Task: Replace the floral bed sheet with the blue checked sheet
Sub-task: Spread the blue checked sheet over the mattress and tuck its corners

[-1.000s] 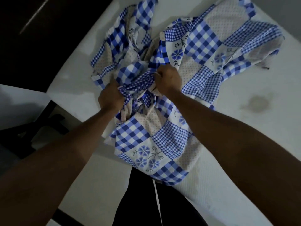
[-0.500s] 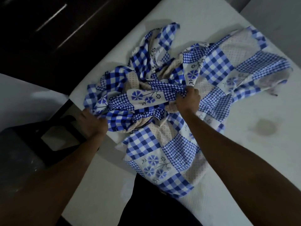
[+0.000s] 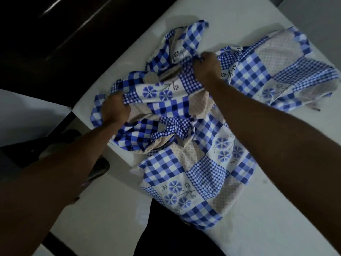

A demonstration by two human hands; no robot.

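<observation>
- Black glossy panel (image 3: 60, 39) fills the upper left, beside the mattress's far-left edge.
- Left hand (image 3: 115, 109) is a fist clamped on the bunched left side of the blue checked sheet (image 3: 177, 169), near the mattress corner.
- Sheet lies crumpled in a heap on the bare white mattress (image 3: 258, 228), its near end draped over the edge.
- Right hand (image 3: 207, 68), well apart from the left, grips a fold at the heap's far side.
- Further right, the cloth spreads flatter.
</observation>
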